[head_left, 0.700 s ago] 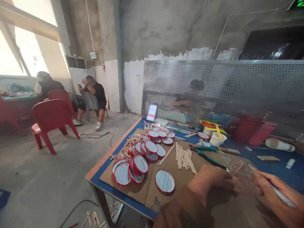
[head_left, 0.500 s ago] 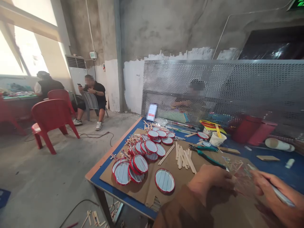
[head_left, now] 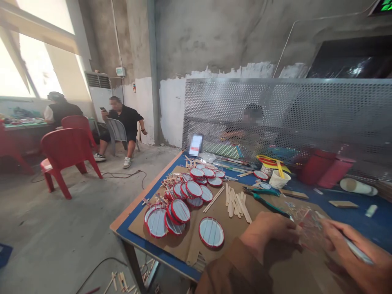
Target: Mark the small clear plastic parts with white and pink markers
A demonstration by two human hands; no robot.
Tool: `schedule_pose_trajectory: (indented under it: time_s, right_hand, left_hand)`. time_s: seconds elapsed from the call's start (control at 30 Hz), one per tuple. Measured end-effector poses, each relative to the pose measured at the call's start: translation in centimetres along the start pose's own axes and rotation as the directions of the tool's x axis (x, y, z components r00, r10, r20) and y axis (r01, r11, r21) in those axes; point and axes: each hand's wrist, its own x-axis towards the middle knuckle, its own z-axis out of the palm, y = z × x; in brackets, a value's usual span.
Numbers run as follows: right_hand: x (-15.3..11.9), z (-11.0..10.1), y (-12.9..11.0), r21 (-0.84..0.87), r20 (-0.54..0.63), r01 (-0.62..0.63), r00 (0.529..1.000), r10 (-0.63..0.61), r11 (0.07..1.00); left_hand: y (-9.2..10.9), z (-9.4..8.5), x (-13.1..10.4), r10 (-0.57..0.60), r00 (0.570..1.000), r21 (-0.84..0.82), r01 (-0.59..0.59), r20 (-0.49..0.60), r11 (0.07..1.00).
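Perhaps the pliers (head_left: 260,199) are the first worry: the left hand (head_left: 271,228), fingers curled, lies close by them, so a careless shift could knock them. Whether it pinches the clear plastic (head_left: 310,230), right of the pliers, I cannot tell. Farther right of them, the right hand (head_left: 349,239) is closed around a white pen-like tool (head_left: 359,250) — a slip could snag the plastic.

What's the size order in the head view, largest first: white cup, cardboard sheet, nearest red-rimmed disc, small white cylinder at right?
1. Cardboard sheet
2. Nearest red-rimmed disc
3. White cup
4. Small white cylinder
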Motion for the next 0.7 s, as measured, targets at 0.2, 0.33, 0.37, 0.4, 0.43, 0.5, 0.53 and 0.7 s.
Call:
schedule_pose_trajectory:
  time_s: [0.2,0.33,0.37,0.4,0.43,0.5,0.53,0.7]
  right_hand:
    - [0.8,-0.2,-0.3,0.144,0.141,-0.028,0.99,0.008,0.989]
    - [0.8,0.3,0.4,0.171,0.156,-0.119,0.983,0.092,0.978]
    - [0.7,0.4,0.6,0.173,0.154,-0.133,0.982,0.107,0.976]
    - [0.7,0.5,0.8,0.173,0.154,-0.14,0.982,0.114,0.975]
    - [0.7,0.6,1.0,0.173,0.153,-0.138,0.982,0.112,0.975]
    - [0.7,0.8,1.2,0.164,0.134,-0.125,0.986,0.103,0.978]
    - [0.8,0.8,1.3,0.158,0.123,-0.121,0.987,0.102,0.98]
    - [1.0,0.9,0.9,0.131,0.094,-0.097,0.992,0.085,0.987]
  left_hand:
    - [0.6,-1.0,-0.9,-0.037,0.999,-0.035,0.038,0.019,0.999]
    - [1.1,-1.5,-1.6,-0.042,0.999,-0.054,0.042,-0.005,0.998]
    - [1.1,-1.5,-1.7,-0.043,0.999,-0.063,0.043,-0.01,0.997]
    - [1.1,-1.5,-1.7,-0.046,0.999,-0.075,0.045,-0.012,0.996]
    - [1.1,-1.4,-1.7,-0.048,0.999,-0.09,0.046,-0.012,0.995]
    - [0.9,-1.3,-1.7,-0.053,0.999,-0.128,0.05,-0.014,0.991]
    - [0.9,-1.2,-1.7,-0.056,0.998,-0.149,0.053,-0.016,0.987]
    - [0.5,-0.8,-1.7,-0.079,0.997,-0.264,0.071,-0.02,0.962]
